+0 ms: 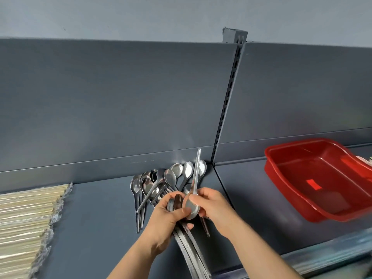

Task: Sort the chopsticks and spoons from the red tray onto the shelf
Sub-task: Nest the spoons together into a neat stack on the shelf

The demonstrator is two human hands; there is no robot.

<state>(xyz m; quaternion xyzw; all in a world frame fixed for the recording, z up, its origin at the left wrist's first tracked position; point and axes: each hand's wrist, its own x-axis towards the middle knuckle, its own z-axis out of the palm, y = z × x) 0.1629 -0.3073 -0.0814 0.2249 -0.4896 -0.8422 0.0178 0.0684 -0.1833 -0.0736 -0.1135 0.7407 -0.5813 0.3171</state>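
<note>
My left hand (165, 220) grips a stack of steel spoons (189, 246) by their bowls, with the handles pointing down toward me. My right hand (213, 206) holds a single spoon (194, 190) by its bowl, its handle pointing up toward the back panel. Just behind my hands, a pile of loose spoons (159, 184) lies on the grey shelf (96, 218) against the back wall. Wrapped chopsticks (26, 222) lie in rows at the shelf's left. The red tray (285, 178) stands on the shelf section to the right and looks empty.
A slotted upright post (229, 97) divides the two shelf sections. The tall grey back panel (120, 97) rises behind the shelf. A clear strip runs along the shelf's front edge (330, 254) at lower right. Something pale shows past the tray's right rim.
</note>
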